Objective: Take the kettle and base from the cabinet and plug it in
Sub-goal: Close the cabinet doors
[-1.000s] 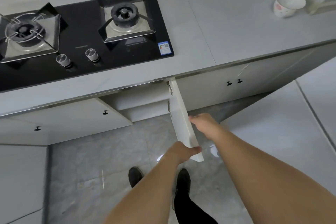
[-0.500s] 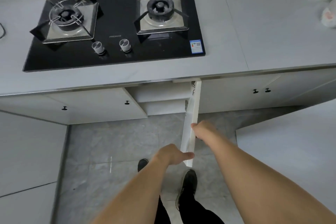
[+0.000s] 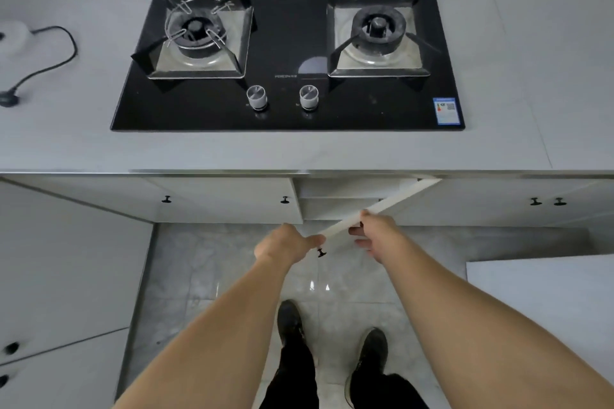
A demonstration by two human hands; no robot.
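Note:
A white cabinet door (image 3: 395,203) under the hob stands partly swung out, hinged at its right. My left hand (image 3: 285,243) pinches the door's free corner just above its small black knob (image 3: 321,253). My right hand (image 3: 377,230) holds the door's top edge a little further along, fingers curled behind it. Inside the cabinet only pale shelves (image 3: 335,201) show; no kettle is in view. At the far left of the counter lies a white round base (image 3: 11,38) with a black cord (image 3: 56,53) ending in a plug (image 3: 8,99).
A black two-burner gas hob (image 3: 289,56) fills the middle of the grey counter (image 3: 531,76). Shut cabinet doors with black knobs (image 3: 226,199) flank the open one. My feet (image 3: 332,332) stand on the glossy tiled floor. A white surface (image 3: 538,292) juts in at the right.
The view swung right to left, so the hob now sits centred and the base with cord came into sight. The door has swung from nearly straight out towards the cabinet front, both hands still on it.

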